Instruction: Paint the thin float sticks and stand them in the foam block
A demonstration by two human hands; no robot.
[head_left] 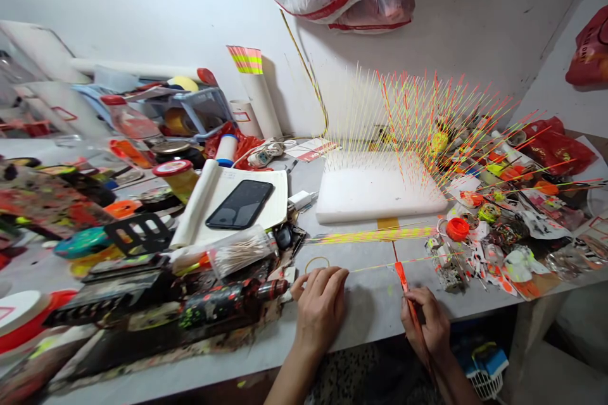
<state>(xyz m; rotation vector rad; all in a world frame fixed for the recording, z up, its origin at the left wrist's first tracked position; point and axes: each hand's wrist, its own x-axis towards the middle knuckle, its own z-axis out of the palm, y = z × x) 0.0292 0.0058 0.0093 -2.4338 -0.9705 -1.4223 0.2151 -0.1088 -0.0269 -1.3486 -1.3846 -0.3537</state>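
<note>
At the bench's (370, 310) near edge, around six o'clock, the left hand (319, 310) pinches one end of a thin painted stick (403, 264), holding it level; the right hand (425, 324) grips a red-tipped brush (401, 276) close to the stick, its low grip suiting fine control.

Left hand (319, 310) and right hand (425, 326) bare; fingernails appear trimmed short. Left forearm (289, 380) and right forearm (456, 380) uncovered down to the lower frame edge. Garment (342, 380) at lap level bears a mottled dark-and-tan animal-style print; garment type cannot be determined, as only a small section shows between the forearms.
</note>
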